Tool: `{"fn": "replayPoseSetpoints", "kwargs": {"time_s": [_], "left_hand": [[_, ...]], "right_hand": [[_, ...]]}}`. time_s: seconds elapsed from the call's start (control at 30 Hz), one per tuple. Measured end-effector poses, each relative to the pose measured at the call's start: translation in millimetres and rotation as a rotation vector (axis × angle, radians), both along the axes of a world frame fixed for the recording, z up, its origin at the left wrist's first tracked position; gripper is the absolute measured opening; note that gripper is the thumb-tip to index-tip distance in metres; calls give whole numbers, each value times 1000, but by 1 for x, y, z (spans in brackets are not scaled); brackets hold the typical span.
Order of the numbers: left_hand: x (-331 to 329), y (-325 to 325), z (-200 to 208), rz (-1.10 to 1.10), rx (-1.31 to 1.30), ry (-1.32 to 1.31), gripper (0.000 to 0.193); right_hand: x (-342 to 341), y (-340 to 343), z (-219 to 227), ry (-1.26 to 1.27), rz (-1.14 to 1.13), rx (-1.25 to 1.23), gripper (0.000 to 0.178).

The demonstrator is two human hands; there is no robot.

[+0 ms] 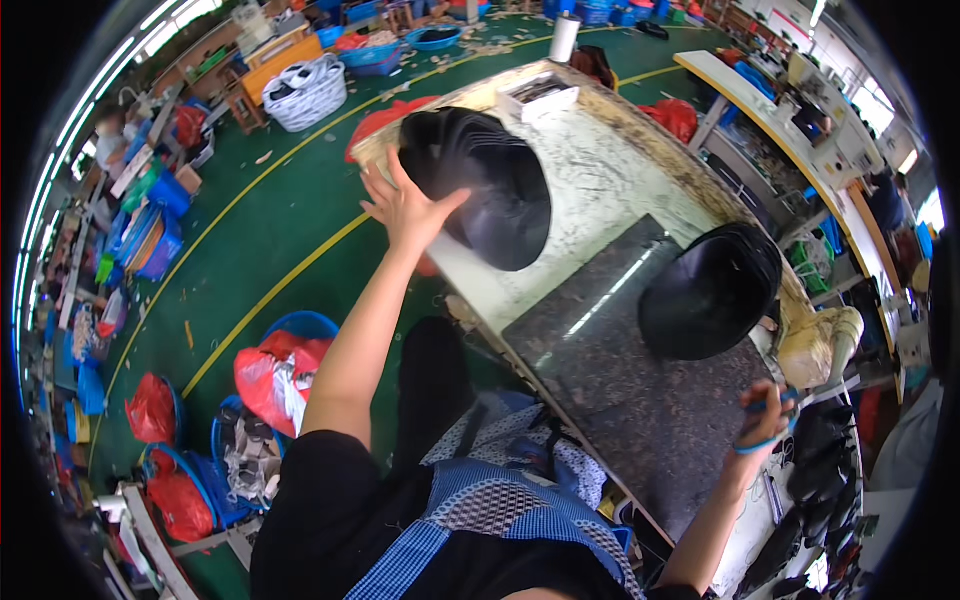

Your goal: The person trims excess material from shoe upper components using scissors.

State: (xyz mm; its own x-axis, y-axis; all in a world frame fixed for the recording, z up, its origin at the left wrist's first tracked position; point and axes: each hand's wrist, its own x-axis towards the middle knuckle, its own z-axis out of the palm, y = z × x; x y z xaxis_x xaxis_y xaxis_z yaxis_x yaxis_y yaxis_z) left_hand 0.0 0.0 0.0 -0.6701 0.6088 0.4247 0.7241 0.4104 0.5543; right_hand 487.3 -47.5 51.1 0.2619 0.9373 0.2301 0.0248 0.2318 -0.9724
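Observation:
My left hand [410,208] is open, thumb and fingers spread, at the near left edge of a stack of shiny black curved pieces [505,205]. The fingertips overlap the stack's edge; whether they touch it I cannot tell. Part of the stack is blurred. In my right hand [762,418], at the right side of the table, is a pair of scissors [790,398] with blue handles, the fingers closed round them. Between the hands, a second stack of black curved pieces [705,295] rests on a dark speckled stone slab [620,400].
The worn white table [620,170] carries a small white box [538,97] at its far end. Beyond the right hand lie a yellowish wrapped object [808,350] and several black pieces [822,455]. Red bags [285,375] and blue tubs stand on the green floor at left.

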Motion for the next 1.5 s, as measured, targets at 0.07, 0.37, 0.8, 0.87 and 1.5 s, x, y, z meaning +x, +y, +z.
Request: {"fn": "replayPoseSetpoints", "kwargs": {"time_s": [0.07,0.37,0.8,0.87,1.5], "left_hand": [[-13,11,-24,-100,75,-325,138],[-72,42,-42,-67,164,-342,132],[-11,2,5,-551,556,-1094,93],[9,11,5,-642,470,-1082,93],[57,-8,0,-648,410,-98,39]], "right_hand": [[-14,8,22,-121,88,-47,15],[-287,154,-48,-328,516,-108,57],[-296,109,-6,-141,497,-99,34],[-269,108,-3,-100,479,-111,27],[-194,33,-18,-81,330,-53,23]]}}
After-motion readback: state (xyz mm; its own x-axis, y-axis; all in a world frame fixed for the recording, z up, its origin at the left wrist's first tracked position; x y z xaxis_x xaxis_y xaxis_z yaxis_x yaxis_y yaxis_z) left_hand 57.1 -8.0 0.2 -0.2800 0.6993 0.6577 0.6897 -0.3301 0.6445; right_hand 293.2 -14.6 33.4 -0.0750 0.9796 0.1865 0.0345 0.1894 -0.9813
